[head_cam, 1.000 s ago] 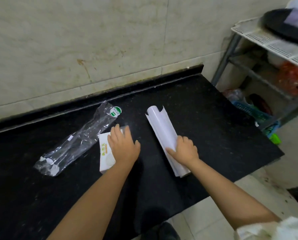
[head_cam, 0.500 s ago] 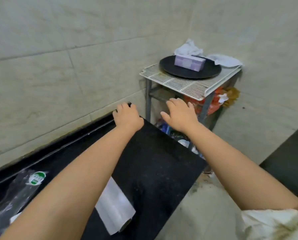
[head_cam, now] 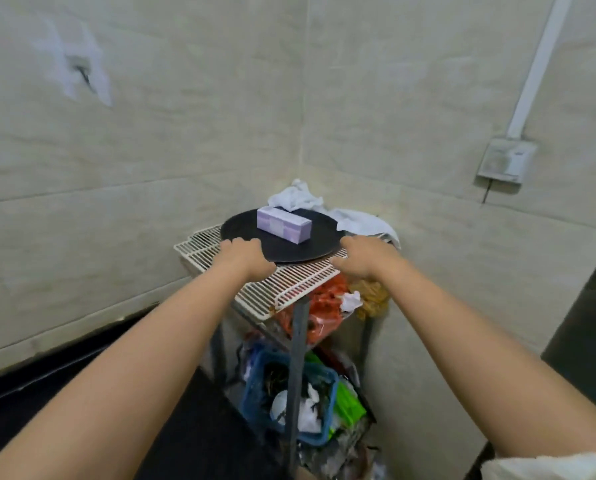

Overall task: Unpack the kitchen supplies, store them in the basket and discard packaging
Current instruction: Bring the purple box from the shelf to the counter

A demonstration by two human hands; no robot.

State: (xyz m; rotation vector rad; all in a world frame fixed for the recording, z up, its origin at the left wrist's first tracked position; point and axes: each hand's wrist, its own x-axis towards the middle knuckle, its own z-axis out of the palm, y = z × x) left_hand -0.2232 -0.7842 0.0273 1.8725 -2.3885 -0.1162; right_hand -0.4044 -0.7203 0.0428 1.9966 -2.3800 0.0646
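The black counter (head_cam: 192, 434) is seen at the near left, and a blue basket (head_cam: 255, 386) full of scraps is seen low down beside it, under the rack. Farther off, the left hand (head_cam: 246, 256) and the right hand (head_cam: 362, 256) are laid at the near rim of a round black tray (head_cam: 279, 247) on the white wire rack (head_cam: 279, 285), one at either side; whether the fingers are clamped on the rim cannot be told. A purple box (head_cam: 284, 225) is set on the tray, with white cloths (head_cam: 296, 197) bunched behind it in the corner.

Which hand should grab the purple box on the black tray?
Probably the left hand. It rests at the black tray's near-left rim, closer to the purple box. The right hand sits at the right rim, slightly farther off.
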